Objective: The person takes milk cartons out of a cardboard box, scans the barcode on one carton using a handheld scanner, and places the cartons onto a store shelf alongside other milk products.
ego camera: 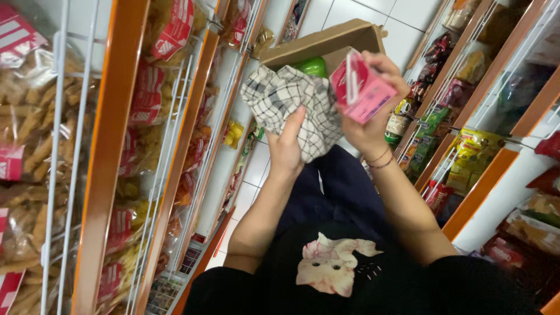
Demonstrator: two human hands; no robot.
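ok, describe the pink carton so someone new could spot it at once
Look between the two orange shelf racks, where an open cardboard box sits on the floor of the aisle. Just in front of it the right hand holds up the pink carton, beside a checked cloth in the left hand. It is the only small pink box with white stripes, and the only one held in a hand.

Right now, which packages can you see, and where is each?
Small pink carton: in the right hand, boxy, white-striped.
Brown cardboard box: behind the hands, open.
Clear snack bags with red labels: left wire shelves.
Yellow-green packets: right shelves.
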